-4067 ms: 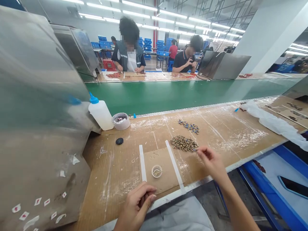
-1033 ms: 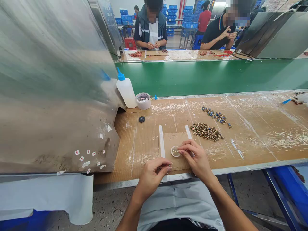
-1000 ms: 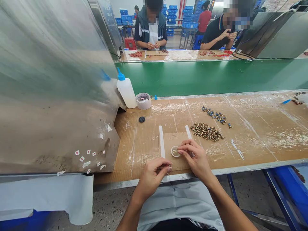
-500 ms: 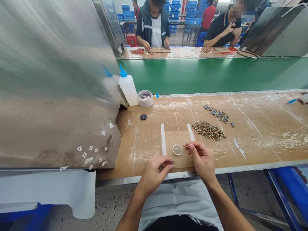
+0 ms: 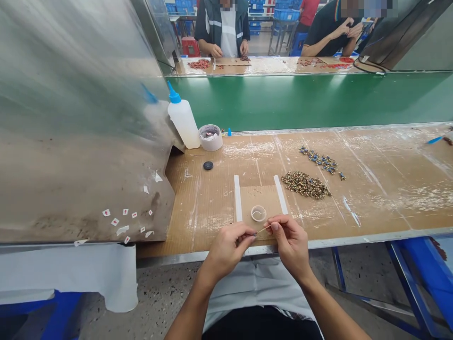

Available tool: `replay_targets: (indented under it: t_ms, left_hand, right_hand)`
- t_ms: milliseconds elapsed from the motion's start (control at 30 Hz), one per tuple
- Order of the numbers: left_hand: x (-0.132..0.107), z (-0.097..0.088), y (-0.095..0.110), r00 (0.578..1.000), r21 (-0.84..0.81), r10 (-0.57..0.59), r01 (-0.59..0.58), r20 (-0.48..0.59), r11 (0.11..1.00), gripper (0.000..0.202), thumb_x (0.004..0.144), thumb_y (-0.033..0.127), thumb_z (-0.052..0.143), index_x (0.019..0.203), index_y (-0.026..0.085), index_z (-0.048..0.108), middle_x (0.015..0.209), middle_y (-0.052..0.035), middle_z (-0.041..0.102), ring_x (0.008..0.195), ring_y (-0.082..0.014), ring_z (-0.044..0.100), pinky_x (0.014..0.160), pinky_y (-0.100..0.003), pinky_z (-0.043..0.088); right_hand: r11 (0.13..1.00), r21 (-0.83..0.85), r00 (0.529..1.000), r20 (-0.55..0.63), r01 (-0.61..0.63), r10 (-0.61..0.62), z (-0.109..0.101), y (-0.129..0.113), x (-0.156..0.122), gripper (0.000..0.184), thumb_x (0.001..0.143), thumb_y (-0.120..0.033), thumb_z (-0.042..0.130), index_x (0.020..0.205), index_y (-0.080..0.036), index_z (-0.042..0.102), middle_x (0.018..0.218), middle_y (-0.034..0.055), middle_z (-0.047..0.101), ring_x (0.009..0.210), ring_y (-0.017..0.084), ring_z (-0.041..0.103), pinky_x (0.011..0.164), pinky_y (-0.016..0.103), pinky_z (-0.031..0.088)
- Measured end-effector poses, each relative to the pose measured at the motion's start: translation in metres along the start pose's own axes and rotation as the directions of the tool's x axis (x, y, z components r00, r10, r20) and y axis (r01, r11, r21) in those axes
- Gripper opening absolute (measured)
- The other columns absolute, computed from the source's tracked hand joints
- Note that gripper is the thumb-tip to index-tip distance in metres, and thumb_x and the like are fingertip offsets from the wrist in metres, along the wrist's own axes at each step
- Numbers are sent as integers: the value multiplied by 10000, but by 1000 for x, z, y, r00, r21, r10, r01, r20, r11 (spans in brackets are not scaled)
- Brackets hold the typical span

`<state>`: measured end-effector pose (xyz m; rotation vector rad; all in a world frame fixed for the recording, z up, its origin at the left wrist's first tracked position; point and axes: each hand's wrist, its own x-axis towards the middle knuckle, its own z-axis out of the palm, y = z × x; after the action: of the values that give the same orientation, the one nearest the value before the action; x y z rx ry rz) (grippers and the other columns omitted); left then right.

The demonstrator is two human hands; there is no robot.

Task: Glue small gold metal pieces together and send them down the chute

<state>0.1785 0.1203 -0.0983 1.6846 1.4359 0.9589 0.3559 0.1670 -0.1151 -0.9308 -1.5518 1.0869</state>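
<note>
My left hand point(image 5: 228, 248) is pinched shut on a tiny piece I cannot make out, at the near table edge. My right hand point(image 5: 290, 243) pinches a thin stick point(image 5: 264, 229) whose tip touches that piece. Just beyond the hands sits a small clear glue cap point(image 5: 258, 213) on a cardboard pad between two white strips point(image 5: 237, 198). A pile of small brass-coloured parts point(image 5: 305, 184) lies to the right. Beyond that pile is a row of blue-tipped parts point(image 5: 321, 161).
A white glue bottle with a blue nozzle point(image 5: 182, 121), a tape roll point(image 5: 210, 137) and a black button point(image 5: 208, 165) stand at the back left. A big metal hood point(image 5: 78, 123) fills the left. A green conveyor belt point(image 5: 318, 97) runs behind; other people work across it.
My right hand lifted the stick out of the glue cap and brought its tip to the piece in my left hand. Earlier it reached to the brass pile.
</note>
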Motion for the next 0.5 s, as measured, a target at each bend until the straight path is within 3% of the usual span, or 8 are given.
replay_targets:
  t_ms: [500]
  left_hand:
    - [0,1,-2,1000,-10,-7,8,23,1000,179,935,234,519,872,169,674,775,-38,626,687,-148,533,631,-246,415]
  right_hand:
    - [996,-84,995,89,43,-35,-1,-3,2,137,969,-291,555,935,-193,644,875,58,663,737,178,628,676,282,516]
